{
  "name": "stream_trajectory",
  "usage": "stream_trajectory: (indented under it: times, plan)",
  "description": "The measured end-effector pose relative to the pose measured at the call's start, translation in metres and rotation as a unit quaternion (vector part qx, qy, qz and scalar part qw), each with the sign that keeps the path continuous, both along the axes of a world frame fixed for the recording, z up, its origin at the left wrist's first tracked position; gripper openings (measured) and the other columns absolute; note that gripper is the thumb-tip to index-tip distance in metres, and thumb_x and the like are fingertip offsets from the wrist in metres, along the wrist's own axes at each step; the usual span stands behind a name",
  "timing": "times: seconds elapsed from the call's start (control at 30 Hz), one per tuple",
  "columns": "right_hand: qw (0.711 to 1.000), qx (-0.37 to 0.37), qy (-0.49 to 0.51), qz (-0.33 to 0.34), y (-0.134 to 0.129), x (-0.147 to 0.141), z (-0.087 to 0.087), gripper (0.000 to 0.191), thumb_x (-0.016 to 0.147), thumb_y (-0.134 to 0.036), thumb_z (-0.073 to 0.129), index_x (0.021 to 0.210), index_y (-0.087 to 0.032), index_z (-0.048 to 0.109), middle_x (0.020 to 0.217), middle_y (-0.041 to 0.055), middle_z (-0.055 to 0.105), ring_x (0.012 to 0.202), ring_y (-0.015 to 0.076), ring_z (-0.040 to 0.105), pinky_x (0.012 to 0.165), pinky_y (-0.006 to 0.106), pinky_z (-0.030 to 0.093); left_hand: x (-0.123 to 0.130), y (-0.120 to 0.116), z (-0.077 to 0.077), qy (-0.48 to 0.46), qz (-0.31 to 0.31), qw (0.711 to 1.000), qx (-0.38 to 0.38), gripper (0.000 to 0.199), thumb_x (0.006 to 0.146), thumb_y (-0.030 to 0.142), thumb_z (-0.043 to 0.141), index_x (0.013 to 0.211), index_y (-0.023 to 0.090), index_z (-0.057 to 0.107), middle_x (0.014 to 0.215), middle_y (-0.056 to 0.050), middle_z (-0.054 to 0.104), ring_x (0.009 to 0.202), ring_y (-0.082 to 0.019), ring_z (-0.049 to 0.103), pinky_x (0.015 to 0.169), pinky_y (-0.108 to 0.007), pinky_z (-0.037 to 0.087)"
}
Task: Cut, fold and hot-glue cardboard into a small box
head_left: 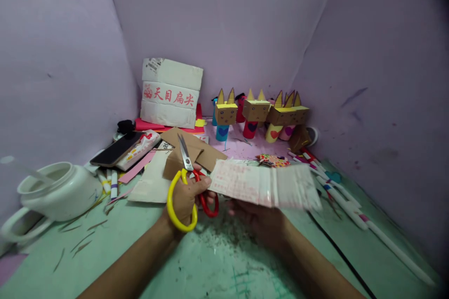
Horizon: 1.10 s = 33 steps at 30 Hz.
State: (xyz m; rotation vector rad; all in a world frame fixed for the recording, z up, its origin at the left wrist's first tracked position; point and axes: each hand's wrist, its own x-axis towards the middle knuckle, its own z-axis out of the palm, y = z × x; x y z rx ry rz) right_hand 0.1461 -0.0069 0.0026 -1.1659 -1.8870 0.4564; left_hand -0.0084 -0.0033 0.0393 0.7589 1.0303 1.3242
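Observation:
My left hand [187, 191] is closed round a pair of scissors [185, 154] with one yellow and one red handle loop. Their blades point up and away, slightly parted. Its thumb and fingertips also meet the left end of a flat white cardboard piece [245, 181] with faint red print. The cardboard is raised above the table, and its right end is smeared by motion. Under it, close against its lower edge, is my right hand [259, 217]. That hand's fingers are blurred and partly hidden by the cardboard, so their grip is unclear.
Brown cardboard scraps [210, 153] lie beyond my left hand. At left stand a white teapot [66, 196] and a phone [117, 148]. Several cardboard-headed figures [226, 114] line the back, beside a printed white box panel [170, 114]. Marker pens [343, 201] lie at right.

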Motion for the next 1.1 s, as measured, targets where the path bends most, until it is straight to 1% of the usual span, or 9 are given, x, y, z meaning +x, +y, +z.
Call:
stream_trajectory:
  times: [0.07,0.17,0.2,0.4,0.6,0.73,0.83,0.9,1.1]
  plan:
    - [0.976,-0.111,0.168,0.081,0.0,-0.002,-0.001,0.052,0.083,-0.057,0.057,0.103,-0.01,0.068,0.094,0.0086,0.073,0.075,0.019,0.069,0.065,0.03,0.056,0.002,-0.001,0.001,-0.014,0.008,1.0,0.004,0.058,0.05,0.024,0.079,0.093,0.022,0.039,0.058,0.009,0.059,0.043,-0.011,0.058,0.039,-0.019,0.048]
    - [0.838,-0.284,0.456,0.101,0.002,0.0,-0.001,0.046,0.067,-0.058,0.073,0.082,-0.015,0.07,0.072,0.0072,0.073,0.056,0.0157,0.064,0.051,0.025,0.05,0.008,-0.004,0.0,-0.029,-0.011,1.0,0.004,0.06,0.047,0.022,0.08,0.093,0.022,0.04,0.06,0.007,0.061,0.045,-0.013,0.06,0.039,-0.021,0.049]
    - [0.82,-0.295,0.485,0.067,0.002,0.002,-0.001,0.046,0.064,-0.059,0.074,0.076,-0.015,0.07,0.068,0.0059,0.071,0.052,0.0142,0.06,0.047,0.024,0.048,0.009,-0.005,0.0,-0.031,-0.021,0.999,-0.002,0.061,0.047,0.022,0.08,0.092,0.022,0.04,0.06,0.007,0.061,0.044,-0.013,0.06,0.038,-0.021,0.049]
    - [0.878,-0.262,0.4,-0.026,0.005,0.016,0.004,0.033,0.068,-0.04,0.074,0.048,-0.015,0.064,0.043,0.0014,0.058,0.041,0.0121,0.047,0.043,0.025,0.033,0.008,-0.006,-0.011,0.007,-0.077,0.997,-0.028,0.059,0.052,0.029,0.081,0.092,0.023,0.037,0.055,0.008,0.06,0.038,-0.012,0.057,0.034,-0.019,0.045]
    - [0.878,-0.273,0.394,0.0,0.007,0.017,0.007,0.032,0.064,-0.035,0.075,0.043,-0.015,0.061,0.039,0.0,0.055,0.039,0.0115,0.046,0.043,0.025,0.031,0.003,-0.002,-0.01,0.046,-0.049,0.998,-0.006,0.063,0.053,0.035,0.082,0.096,0.022,0.037,0.052,0.011,0.056,0.031,-0.009,0.05,0.03,-0.018,0.042]
    - [0.849,-0.29,0.432,0.088,0.005,0.015,0.006,0.038,0.063,-0.052,0.075,0.069,-0.015,0.071,0.055,0.003,0.065,0.05,0.0156,0.057,0.051,0.027,0.042,0.008,-0.003,-0.004,-0.001,-0.006,1.0,0.006,0.064,0.049,0.03,0.084,0.094,0.021,0.039,0.058,0.009,0.06,0.035,-0.008,0.051,0.032,-0.016,0.043]
    - [0.818,-0.31,0.461,0.146,0.003,0.012,0.005,0.035,0.061,-0.042,0.081,0.085,-0.017,0.072,0.069,0.0042,0.071,0.063,0.0168,0.064,0.065,0.03,0.048,0.009,-0.003,-0.004,-0.037,0.041,0.998,0.02,0.063,0.048,0.024,0.084,0.092,0.022,0.04,0.063,0.008,0.062,0.044,-0.01,0.057,0.038,-0.018,0.049]
    - [0.814,-0.313,0.472,0.132,0.004,0.008,0.003,0.029,0.062,-0.036,0.082,0.083,-0.018,0.072,0.076,0.0049,0.073,0.069,0.0174,0.066,0.071,0.031,0.049,0.008,-0.002,-0.006,-0.055,0.045,0.997,0.026,0.06,0.048,0.022,0.084,0.09,0.022,0.041,0.064,0.008,0.062,0.046,-0.01,0.059,0.04,-0.019,0.05]
    - [0.785,-0.284,0.516,0.193,0.019,0.003,-0.011,0.069,0.052,-0.035,0.087,0.115,-0.024,0.062,0.116,0.0104,0.068,0.103,0.029,0.065,0.083,0.039,0.052,0.012,-0.003,-0.009,-0.11,-0.077,0.991,-0.014,0.046,0.049,0.018,0.081,0.082,0.018,0.049,0.057,0.007,0.057,0.04,-0.009,0.053,0.036,-0.019,0.042]
